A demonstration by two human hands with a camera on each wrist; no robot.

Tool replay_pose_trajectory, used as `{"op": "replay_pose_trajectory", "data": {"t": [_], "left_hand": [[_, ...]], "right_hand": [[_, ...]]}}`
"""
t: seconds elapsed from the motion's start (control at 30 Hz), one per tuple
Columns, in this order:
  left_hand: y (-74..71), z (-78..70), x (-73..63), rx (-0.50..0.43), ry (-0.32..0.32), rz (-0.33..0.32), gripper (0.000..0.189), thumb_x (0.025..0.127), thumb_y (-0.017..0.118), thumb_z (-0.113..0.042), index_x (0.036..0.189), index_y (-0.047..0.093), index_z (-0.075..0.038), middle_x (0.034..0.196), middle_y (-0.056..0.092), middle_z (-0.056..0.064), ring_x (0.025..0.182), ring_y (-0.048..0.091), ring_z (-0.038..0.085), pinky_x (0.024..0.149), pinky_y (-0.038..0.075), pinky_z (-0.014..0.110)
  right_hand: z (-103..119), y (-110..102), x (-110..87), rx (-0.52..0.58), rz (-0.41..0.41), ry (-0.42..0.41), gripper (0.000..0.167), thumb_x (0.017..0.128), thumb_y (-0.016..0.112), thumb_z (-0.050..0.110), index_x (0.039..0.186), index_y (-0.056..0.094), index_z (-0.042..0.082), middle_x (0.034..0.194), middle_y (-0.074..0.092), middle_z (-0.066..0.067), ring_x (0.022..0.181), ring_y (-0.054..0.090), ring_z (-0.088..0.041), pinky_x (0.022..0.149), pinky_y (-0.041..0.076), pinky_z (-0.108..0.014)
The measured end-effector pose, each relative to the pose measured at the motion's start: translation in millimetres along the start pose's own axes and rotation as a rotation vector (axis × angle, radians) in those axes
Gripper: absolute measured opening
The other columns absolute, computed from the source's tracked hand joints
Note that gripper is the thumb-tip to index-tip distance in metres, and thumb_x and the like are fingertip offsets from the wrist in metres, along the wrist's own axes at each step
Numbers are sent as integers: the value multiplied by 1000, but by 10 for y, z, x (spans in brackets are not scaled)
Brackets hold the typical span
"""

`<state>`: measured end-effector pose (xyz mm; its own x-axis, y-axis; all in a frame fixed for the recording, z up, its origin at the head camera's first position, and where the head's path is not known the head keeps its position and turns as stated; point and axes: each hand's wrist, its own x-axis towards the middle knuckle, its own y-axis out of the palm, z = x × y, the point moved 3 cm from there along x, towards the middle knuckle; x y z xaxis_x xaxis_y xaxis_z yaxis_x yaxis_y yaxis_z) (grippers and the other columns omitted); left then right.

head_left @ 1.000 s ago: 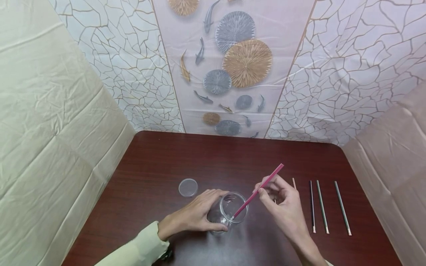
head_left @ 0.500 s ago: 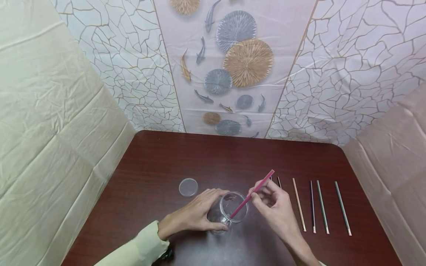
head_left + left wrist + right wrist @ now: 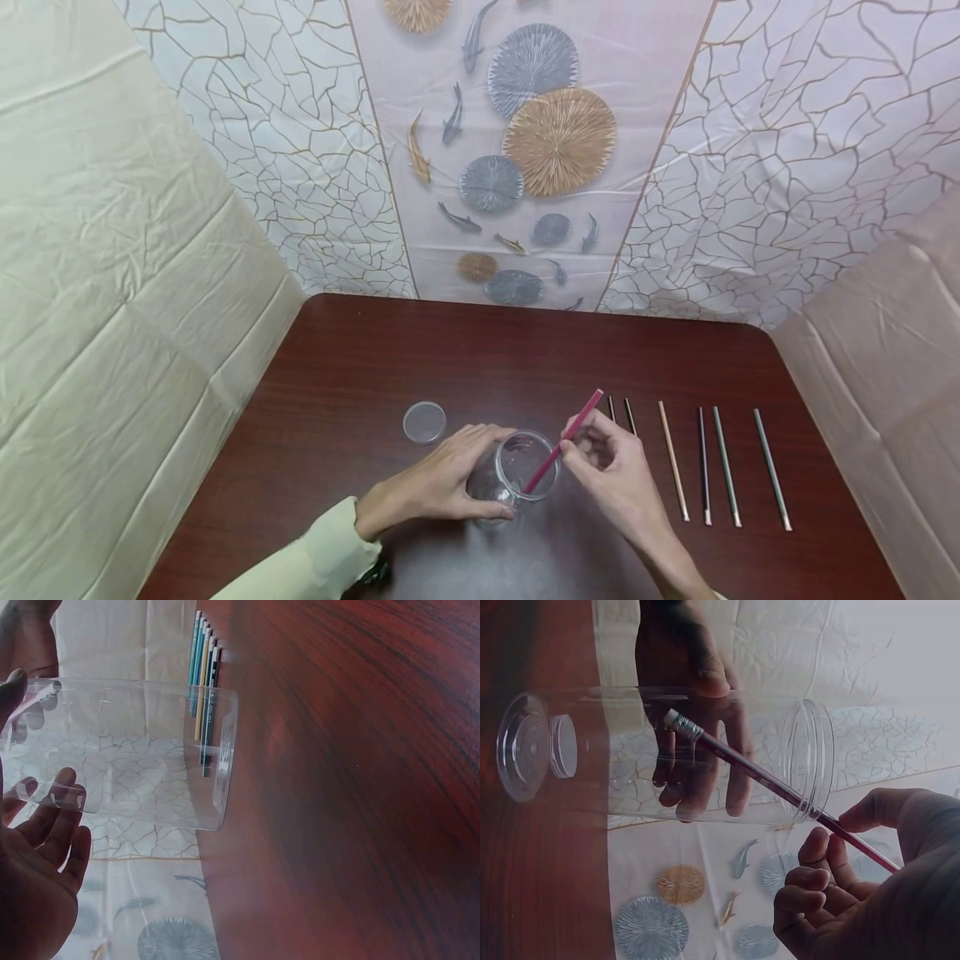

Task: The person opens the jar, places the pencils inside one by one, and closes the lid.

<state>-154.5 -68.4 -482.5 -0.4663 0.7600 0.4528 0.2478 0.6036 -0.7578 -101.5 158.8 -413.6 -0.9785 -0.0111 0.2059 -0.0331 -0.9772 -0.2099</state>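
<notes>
My left hand (image 3: 442, 479) grips a clear jar (image 3: 142, 750) round its side, with the thumb on the near side and the fingers on the far side. The jar's open mouth (image 3: 527, 467) faces up in the head view. My right hand (image 3: 618, 479) pinches a dark pink pencil (image 3: 577, 425) between thumb and fingers, just outside the rim. The pencil slants through the mouth, and its white eraser end (image 3: 676, 721) is inside the jar. Nothing else shows inside the jar.
A round clear lid (image 3: 424, 422) lies on the dark red table (image 3: 360, 358), left of the jar. Several pencils lie in a row at the right, among them a tan one (image 3: 672, 458) and a green one (image 3: 772, 467). Patterned cloth (image 3: 487, 242) hangs behind.
My right hand has moved left and slightly down, bringing the pencil deeper into the jar. Dark pencils behind that hand have come into view. My left hand and the jar stay put.
</notes>
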Motion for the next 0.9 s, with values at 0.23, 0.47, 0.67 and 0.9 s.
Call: {"op": "replay_pose_trajectory", "data": {"t": [0.23,0.47,0.67,0.9], "left_hand": [[-3,-1,7,5,4,0,92,84,88,-51,151,48,-5,137,65,5,128,60,17,114,45,38],[-1,-5,12,7,9,-3,92,83,89,-51,152,47,-7,139,64,5,129,60,18,114,45,37],[0,-7,13,4,7,2,92,84,88,-51,154,45,-10,141,63,4,131,58,14,114,44,37],[1,-4,14,-3,8,3,92,85,88,-51,154,45,-10,139,65,7,130,60,18,114,44,38]], "right_hand": [[-23,10,-14,-46,6,22,15,87,70,-6,98,68,3,70,59,1,58,51,-7,52,41,-23],[-40,22,-28,-58,21,29,14,88,71,-5,98,68,4,72,59,2,60,52,-7,53,43,-22],[-42,18,-35,-76,8,9,14,89,74,-4,96,68,7,73,61,1,61,53,-7,53,45,-22],[-44,5,-34,-76,5,-12,16,88,74,-3,98,68,7,72,59,3,60,53,-7,52,44,-22]]}}
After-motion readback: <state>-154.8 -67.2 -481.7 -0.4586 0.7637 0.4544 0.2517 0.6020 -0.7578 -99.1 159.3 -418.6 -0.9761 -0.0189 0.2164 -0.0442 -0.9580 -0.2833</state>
